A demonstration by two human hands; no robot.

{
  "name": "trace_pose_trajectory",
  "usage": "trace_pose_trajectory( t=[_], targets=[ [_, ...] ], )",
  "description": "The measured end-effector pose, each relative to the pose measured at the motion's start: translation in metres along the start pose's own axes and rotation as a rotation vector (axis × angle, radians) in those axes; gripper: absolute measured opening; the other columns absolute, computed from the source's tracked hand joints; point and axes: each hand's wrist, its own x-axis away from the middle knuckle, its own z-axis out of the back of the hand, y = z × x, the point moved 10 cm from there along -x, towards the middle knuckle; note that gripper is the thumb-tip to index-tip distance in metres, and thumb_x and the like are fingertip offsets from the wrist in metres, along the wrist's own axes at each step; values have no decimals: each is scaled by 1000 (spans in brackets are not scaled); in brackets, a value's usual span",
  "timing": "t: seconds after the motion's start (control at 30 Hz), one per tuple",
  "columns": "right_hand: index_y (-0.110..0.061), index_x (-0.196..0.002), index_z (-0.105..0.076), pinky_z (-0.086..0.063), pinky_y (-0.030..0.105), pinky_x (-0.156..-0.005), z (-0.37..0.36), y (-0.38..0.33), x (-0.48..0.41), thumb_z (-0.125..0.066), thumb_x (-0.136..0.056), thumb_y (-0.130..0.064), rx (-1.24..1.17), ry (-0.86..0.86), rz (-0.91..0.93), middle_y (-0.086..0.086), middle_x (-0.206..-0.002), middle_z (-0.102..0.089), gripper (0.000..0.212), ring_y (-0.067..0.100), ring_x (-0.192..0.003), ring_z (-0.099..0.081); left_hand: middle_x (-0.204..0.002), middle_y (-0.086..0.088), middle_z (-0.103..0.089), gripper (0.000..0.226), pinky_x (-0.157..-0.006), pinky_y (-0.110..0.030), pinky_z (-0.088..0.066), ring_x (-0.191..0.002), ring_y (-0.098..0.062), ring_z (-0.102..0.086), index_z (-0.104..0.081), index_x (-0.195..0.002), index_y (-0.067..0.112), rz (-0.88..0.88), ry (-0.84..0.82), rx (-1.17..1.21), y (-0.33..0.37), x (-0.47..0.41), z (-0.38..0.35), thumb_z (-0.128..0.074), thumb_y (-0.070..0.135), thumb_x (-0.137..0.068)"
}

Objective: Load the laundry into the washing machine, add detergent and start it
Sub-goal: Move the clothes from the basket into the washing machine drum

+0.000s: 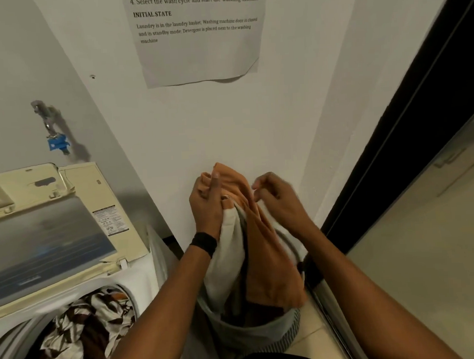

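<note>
Clothes [265,260] hang over the basket [256,332] from the left hand [208,206], its grip tight. Right hand [277,196], loosely curled, seems empty; it should gather the tails.

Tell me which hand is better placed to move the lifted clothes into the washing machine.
Left, probably. The left hand grips the orange and white clothes above the basket, and the open washing machine is on that side. The right hand is farther away, its grip unclear.

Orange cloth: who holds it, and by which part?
The left hand grips the orange cloth by its bunched top; the right hand, blurred, cannot be told.
</note>
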Motion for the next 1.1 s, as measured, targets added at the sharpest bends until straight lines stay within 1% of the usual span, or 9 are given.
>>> trace_pose_trajectory(
  t=[0.07,0.2,0.27,0.37,0.43,0.63,0.77,0.97,1.1],
  targets=[
    [-25,-110,-59,-54,27,-75,-31,24,9,-64,-96,-33,89,-141,-13,-6,-102,-67,17,14,-86,-66,-70,5,-54,33,-64,-14,-46,-59,1,-49,-51,-75,20,-5,27,13,2,-2,2,-59,33,-104],
    [-34,-148,-32,-47,32,-104,-71,103,49,-65,-85,-69,247,-128,-126,-14,-144,-47,79,9,-125,-51,-69,6,-54,33,-61,-12,-45,-58,3,-50,-50,-74,21,3,45,14,5,-2,8,-59,33,-104],
    [-43,-144,-37,-50,38,-106,-71,125,57,-60,-95,-55,216,-77,-124,-12,-143,-52,56,11,-126,-55,-68,6,-53,35,-62,-15,-46,-59,1,-49,-50,-73,20,-2,27,-2,5,-1,9,-60,34,-103],
    [-33,-106,-64,-53,36,-76,-41,104,43,-60,-97,-32,223,-31,-93,-7,-96,-70,10,8,-87,-65,-69,0,-50,36,-65,-21,-46,-63,-5,-48,-50,-76,14,-11,33,-13,3,-7,20,-62,36,-102],
    [-15,-89,-66,-50,44,-67,-12,62,29,-62,-96,-33,140,34,-39,4,-78,-66,20,17,-72,-62,-70,-2,-50,36,-67,-22,-46,-66,-7,-49,-50,-77,13,-15,34,-2,2,-11,25,-63,35,-102],
    [-18,-93,-72,-56,27,-76,-5,-50,-23,-68,-98,-23,-55,24,152,-7,-87,-72,7,10,-83,-68,-88,9,-68,15,-79,-30,-52,-82,-8,-63,-61,-97,13,-95,-275,2,18,4,-16,-54,24,-105],
    [-18,-91,-75,-56,30,-80,-23,-34,-34,-70,-96,-29,-85,-18,75,-5,-88,-74,13,12,-85,-70,-133,3,-63,67,-92,-22,-55,-119,-6,-64,-47,-144,17,-41,-501,16,20,17,-40,-65,46,-86],
    [-19,-125,-70,-57,31,-96,-21,-25,-15,-56,-105,-31,-223,-56,52,-6,-113,-75,27,8,-106,-70,-108,-24,-70,30,-91,-60,-57,-101,-41,-68,-67,-116,4,23,-332,69,5,10,-24,-76,20,-92],
    [-27,-159,-23,-36,21,-115,-25,28,23,-85,-80,-40,23,-26,84,-11,-159,-34,101,-1,-143,-37,-107,-19,-71,23,-85,-35,-57,-95,-22,-70,-68,-113,3,69,-194,129,12,-1,-13,-74,12,-92]
  ],
)
